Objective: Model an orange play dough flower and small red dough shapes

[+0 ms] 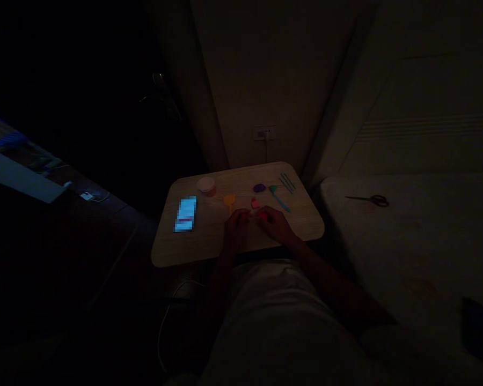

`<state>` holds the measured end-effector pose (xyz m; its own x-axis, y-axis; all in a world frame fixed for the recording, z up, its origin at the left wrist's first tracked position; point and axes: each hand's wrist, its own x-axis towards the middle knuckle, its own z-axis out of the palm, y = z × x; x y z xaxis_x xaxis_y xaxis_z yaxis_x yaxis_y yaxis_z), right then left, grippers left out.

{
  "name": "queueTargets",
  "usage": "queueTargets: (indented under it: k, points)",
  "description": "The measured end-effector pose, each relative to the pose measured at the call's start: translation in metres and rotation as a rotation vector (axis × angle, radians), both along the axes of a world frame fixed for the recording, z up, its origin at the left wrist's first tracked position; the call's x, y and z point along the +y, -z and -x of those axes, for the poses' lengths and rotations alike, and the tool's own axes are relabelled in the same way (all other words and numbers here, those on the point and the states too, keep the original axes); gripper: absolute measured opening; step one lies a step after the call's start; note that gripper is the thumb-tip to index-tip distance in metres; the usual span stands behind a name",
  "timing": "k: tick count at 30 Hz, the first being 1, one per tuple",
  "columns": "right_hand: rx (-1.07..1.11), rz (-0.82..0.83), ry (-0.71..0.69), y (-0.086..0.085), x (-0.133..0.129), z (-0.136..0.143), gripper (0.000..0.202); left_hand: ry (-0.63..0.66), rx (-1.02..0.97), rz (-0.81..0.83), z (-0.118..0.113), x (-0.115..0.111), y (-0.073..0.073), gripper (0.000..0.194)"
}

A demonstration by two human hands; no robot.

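Note:
Over the near side of the small table (pixel 209 246), my two hands are close together with their fingers curled. My left hand (pixel 236 224) is closed around a bit of red modelling clay (pixel 244 215). Another red piece (pixel 263 216) shows between the fingers of my right hand (pixel 277 225). Dim light hides whether the two pieces are joined. Just beyond the fingers lies a small pinkish-red piece (pixel 255 203). An orange plastic tool (pixel 229 201) rests by my left hand, and a tool with a green head and blue handle (pixel 280 200) lies beyond my right.
A purple lump (pixel 259 188) and several thin teal sticks (pixel 287 183) lie at the table's back right. To the left are a tub (pixel 206 186) and a lit phone (pixel 185 214). Scissors (pixel 376 200) rest on the pale surface at right. A wall socket (pixel 264 133) holds a plug.

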<state>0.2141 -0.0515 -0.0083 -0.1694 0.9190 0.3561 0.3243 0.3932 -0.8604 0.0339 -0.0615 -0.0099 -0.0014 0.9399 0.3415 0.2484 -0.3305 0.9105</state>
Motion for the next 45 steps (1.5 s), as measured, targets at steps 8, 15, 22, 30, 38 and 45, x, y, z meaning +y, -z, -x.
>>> queueTargets:
  k: [8, 15, 22, 30, 38, 45]
  points:
    - [-0.001, 0.0, 0.009, 0.002, 0.001, 0.0, 0.014, -0.014, -0.026, 0.042, -0.002, 0.001, 0.001, 0.021]
    - [0.019, 0.003, -0.001, 0.003, 0.001, 0.001, 0.013, -0.007, 0.067, 0.077, -0.002, -0.005, -0.009, 0.021]
    - [0.008, -0.003, -0.007, 0.001, 0.001, 0.0, 0.014, -0.031, 0.053, 0.014, -0.001, -0.002, -0.004, 0.02]
    - [0.003, 0.002, -0.001, 0.002, 0.001, 0.0, 0.016, -0.013, -0.02, 0.031, -0.003, 0.0, -0.003, 0.029]
    - [0.02, 0.002, -0.012, -0.002, 0.0, 0.001, 0.013, 0.007, 0.026, 0.073, -0.003, -0.002, -0.006, 0.018]
    - [0.003, 0.022, -0.002, -0.001, 0.0, 0.0, 0.013, -0.028, 0.036, 0.066, -0.004, -0.005, -0.008, 0.018]
